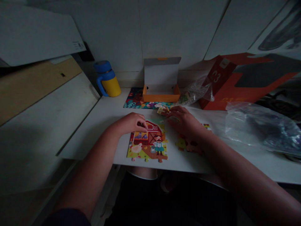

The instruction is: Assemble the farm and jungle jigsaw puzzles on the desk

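A partly joined jigsaw puzzle [150, 146] lies flat near the table's front edge, showing a red barn, a farmer and a hen. My left hand [135, 123] rests at its upper left edge, with the thumb and fingers closed together; whatever is between the fingertips is hidden. My right hand [181, 118] reaches over the table to the right of the barn, fingers bent and apart, touching or just beside a small group of loose puzzle pieces [162, 110]. More joined puzzle pieces [190, 145] lie partly hidden under my right wrist.
An open orange box [161, 97] stands at the back on a floral printed sheet [131, 102]. A clear plastic bag [197, 91] lies beside it. To the right are a large red box [235, 84] and plastic wrap [263, 128]. A blue and yellow flask [110, 83] stands back left.
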A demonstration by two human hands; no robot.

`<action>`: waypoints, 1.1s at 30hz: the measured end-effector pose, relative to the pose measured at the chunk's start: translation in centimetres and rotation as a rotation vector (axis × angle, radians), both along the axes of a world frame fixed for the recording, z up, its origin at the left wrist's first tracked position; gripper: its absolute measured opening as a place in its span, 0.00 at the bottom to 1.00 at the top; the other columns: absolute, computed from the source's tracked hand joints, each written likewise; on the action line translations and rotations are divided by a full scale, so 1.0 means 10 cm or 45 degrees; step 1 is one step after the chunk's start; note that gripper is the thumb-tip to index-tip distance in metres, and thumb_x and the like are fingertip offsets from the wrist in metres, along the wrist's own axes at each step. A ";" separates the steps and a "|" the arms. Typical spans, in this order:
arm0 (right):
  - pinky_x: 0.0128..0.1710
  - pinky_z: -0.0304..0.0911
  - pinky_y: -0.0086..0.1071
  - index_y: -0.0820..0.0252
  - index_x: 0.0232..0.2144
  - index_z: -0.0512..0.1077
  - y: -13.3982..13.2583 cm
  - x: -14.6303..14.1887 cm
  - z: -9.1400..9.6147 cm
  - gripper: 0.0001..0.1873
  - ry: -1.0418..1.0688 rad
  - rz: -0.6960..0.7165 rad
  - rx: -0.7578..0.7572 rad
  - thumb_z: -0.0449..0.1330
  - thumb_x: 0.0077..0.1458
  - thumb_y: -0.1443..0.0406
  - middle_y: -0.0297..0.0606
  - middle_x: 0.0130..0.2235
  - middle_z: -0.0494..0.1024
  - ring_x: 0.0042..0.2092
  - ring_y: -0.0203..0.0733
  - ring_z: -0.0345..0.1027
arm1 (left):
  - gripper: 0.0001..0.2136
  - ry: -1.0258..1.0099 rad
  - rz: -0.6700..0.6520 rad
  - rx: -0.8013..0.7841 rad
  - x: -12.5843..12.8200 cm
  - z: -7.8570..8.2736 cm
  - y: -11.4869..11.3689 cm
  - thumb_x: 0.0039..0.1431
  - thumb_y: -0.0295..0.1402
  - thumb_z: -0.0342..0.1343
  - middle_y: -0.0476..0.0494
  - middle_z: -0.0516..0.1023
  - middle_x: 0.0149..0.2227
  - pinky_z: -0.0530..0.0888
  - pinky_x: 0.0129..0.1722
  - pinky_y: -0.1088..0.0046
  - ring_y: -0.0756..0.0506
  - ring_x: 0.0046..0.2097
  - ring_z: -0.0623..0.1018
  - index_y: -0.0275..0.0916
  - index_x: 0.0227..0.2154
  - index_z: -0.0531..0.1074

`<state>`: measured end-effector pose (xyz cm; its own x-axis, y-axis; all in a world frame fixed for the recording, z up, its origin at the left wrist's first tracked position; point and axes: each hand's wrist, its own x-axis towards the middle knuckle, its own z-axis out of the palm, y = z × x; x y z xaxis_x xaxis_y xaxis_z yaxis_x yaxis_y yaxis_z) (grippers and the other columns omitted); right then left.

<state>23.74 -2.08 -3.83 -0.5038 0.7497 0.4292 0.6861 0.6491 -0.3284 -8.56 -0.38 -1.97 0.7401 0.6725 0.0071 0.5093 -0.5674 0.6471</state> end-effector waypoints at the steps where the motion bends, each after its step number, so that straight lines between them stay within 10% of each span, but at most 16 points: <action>1: 0.63 0.69 0.56 0.57 0.46 0.81 0.00 0.00 -0.01 0.11 -0.004 0.007 0.005 0.61 0.65 0.64 0.52 0.57 0.77 0.59 0.58 0.73 | 0.05 0.001 0.001 0.014 0.00 0.00 -0.01 0.60 0.38 0.70 0.45 0.82 0.37 0.72 0.43 0.68 0.45 0.40 0.80 0.44 0.35 0.86; 12: 0.64 0.68 0.58 0.55 0.46 0.80 0.06 -0.04 -0.09 0.09 -0.001 0.093 0.033 0.62 0.66 0.64 0.49 0.58 0.80 0.62 0.56 0.73 | 0.08 -0.164 0.422 0.274 0.32 -0.11 0.05 0.69 0.37 0.61 0.41 0.84 0.48 0.75 0.50 0.63 0.43 0.46 0.80 0.41 0.45 0.80; 20: 0.64 0.69 0.59 0.53 0.46 0.81 0.05 -0.04 -0.07 0.09 -0.006 0.117 0.017 0.63 0.65 0.64 0.47 0.62 0.78 0.63 0.56 0.73 | 0.14 -0.269 0.315 0.112 0.48 -0.18 0.09 0.71 0.36 0.59 0.41 0.79 0.62 0.70 0.66 0.55 0.40 0.64 0.76 0.46 0.57 0.75; 33: 0.64 0.69 0.57 0.53 0.48 0.80 0.06 -0.04 -0.10 0.11 0.019 0.080 0.010 0.63 0.64 0.64 0.49 0.59 0.78 0.61 0.56 0.73 | 0.14 -0.344 0.296 -0.031 0.46 -0.20 0.06 0.70 0.38 0.59 0.41 0.79 0.62 0.71 0.65 0.57 0.41 0.64 0.76 0.45 0.56 0.76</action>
